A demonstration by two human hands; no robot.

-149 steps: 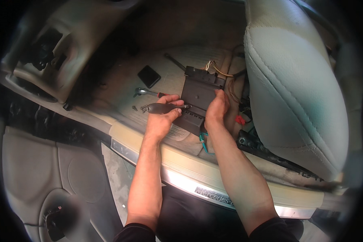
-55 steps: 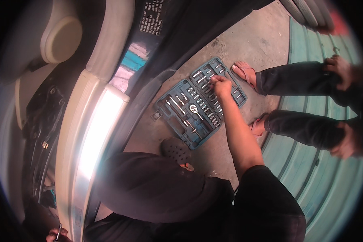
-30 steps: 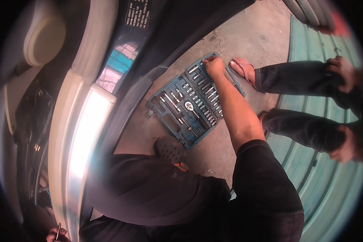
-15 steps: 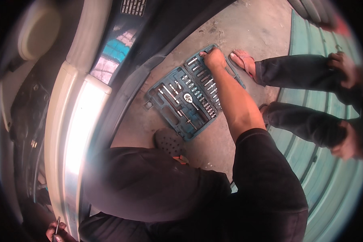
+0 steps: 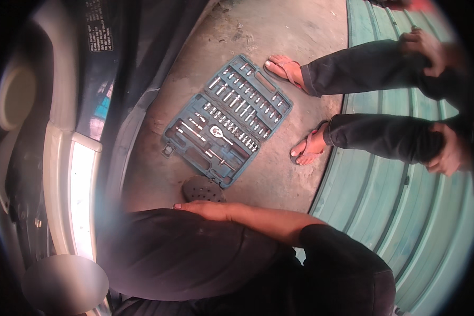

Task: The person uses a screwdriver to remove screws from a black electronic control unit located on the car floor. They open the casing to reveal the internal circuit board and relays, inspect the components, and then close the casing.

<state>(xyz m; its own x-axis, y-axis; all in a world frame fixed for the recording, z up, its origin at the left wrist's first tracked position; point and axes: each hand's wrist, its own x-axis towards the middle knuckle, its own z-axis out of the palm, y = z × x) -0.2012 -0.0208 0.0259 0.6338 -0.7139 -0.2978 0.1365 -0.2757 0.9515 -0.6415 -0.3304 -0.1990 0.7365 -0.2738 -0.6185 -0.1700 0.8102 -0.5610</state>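
Resting along the near edge of a dark-clothed thigh, the right hand is seen from the side, with its thumb pointed left; because the fingers are partly hidden, it cannot be told whether anything is grasped. The left hand is out of view, so its state cannot be told. Just beyond the right hand, a dark perforated clog is partly covered by the leg. Past the clog, a blue-grey tool case is laid wide open on the concrete floor, near the middle of the view and apart from the hand. In its farther half, rows of silver sockets are held in slots. In its nearer half, a ratchet with a round head is seated beside slim extension bars and a second row of shorter sockets. To the right, another person's sandalled feet are planted beside the case, and that person's hands are laid at the knees of dark trousers. Beneath those legs, green corrugated sheeting is spread. At the left, a car's door sill is brightly lit.
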